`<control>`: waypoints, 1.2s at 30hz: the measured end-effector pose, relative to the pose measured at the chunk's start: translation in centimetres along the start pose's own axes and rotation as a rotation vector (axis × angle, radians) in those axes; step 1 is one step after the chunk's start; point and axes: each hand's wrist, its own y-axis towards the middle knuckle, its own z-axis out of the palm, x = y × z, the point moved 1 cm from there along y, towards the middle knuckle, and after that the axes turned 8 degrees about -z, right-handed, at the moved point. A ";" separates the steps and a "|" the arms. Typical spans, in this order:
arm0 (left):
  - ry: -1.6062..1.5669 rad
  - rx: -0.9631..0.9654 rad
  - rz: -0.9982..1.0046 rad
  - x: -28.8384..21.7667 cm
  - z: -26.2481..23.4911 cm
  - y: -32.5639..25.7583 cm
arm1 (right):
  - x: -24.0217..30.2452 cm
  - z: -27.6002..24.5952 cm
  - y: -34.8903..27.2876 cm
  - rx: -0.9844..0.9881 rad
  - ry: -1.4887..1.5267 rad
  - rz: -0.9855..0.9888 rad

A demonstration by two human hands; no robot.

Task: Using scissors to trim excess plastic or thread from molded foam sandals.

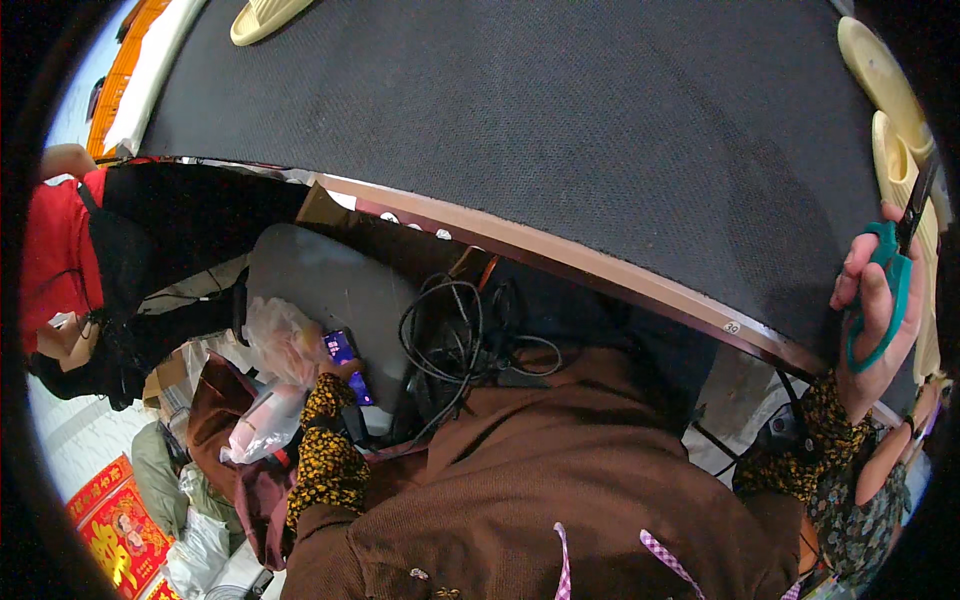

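My right hand (pixel 880 330), at the right end of the table, is closed on a pair of scissors (pixel 888 262) with teal handles; the dark blades point up and away. Cream slippers (pixel 893 155) lie just beyond the blades at the table's right edge. Low on the left, my left hand (pixel 337 368) is closed around a phone (pixel 341 347) with a lit purple screen, over a grey seat (pixel 310 275). Its fingers cross the middle of the phone. A clear plastic bag (pixel 277 335) is right beside that hand.
The dark grey worktable (pixel 500 120) has a pale edge strip, with another cream slipper (pixel 262 20) at the far left. Coiled black cables (pixel 440 335) hang near my lap. A person in red (pixel 60 250) is at the left; another person's forearm (pixel 890 450) shows at the lower right.
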 end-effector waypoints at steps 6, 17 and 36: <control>-0.040 0.088 0.077 -0.2 -1.2 0.3 | 0.6 -0.5 0.3 -0.055 0.085 0.037; -0.221 -0.019 0.633 -9.7 -19.4 -7.2 | -0.1 -0.1 -1.7 0.087 0.250 0.216; -0.464 -0.729 1.351 -41.4 -47.9 -18.7 | 3.4 1.6 2.0 0.323 -0.046 -0.184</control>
